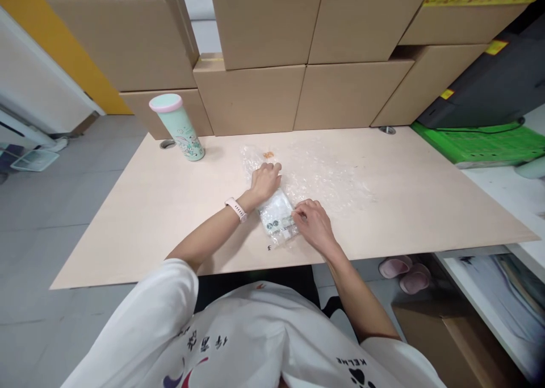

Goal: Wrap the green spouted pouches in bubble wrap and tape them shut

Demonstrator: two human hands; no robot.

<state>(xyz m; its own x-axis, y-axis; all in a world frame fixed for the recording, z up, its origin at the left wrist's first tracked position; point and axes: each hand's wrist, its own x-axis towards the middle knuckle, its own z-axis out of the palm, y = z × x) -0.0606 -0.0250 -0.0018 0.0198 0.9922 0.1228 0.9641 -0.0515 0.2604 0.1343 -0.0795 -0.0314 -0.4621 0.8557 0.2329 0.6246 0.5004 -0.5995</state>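
Observation:
A small clear plastic packet [276,217] with a printed white label lies on the pale wooden table [170,206], on a sheet of bubble wrap [327,172]. My left hand [264,182], with a pink watch on the wrist, rests on the packet's far end, fingers curled down onto it. My right hand [314,223] pinches the packet's near right edge with closed fingers. A small orange item [268,155] sits on the wrap just beyond my left hand.
A mint green tumbler [177,126] with a pink lid stands at the back left. Cardboard boxes [264,53] are stacked along the table's far edge. A green crate [481,144] sits at the right. Pink slippers [404,271] lie on the floor.

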